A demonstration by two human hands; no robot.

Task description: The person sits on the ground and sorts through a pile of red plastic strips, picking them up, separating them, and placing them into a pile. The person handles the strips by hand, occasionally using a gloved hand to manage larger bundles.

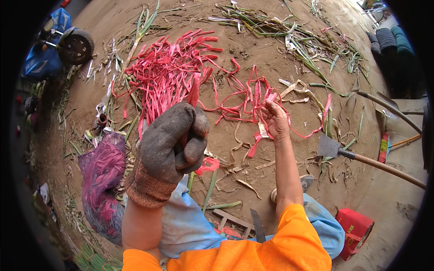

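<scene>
My left hand (173, 139), in a dark coated work glove with an orange-brown knit cuff, is closed around a bundle of pink plastic strips (194, 89). One end sticks up above the fist; a long mass of strips (168, 74) spreads over the soil behind it. My bare right hand (274, 117) pinches loose pink plastic strands (256, 91) at its fingertips. These strands lie tangled and looped on the ground around that hand, one trailing off to the right. A small pink loop (208, 165) shows below the glove.
A purple mesh bag (101, 186) of pink strips lies at left. Leaf scraps (264, 25) litter the soil. At right are a flat-bladed scraper (329, 146) with a wooden handle and a red box (354, 230). A dark blade (257, 225) stands near my lap. A wheeled vehicle (75, 46) is upper left.
</scene>
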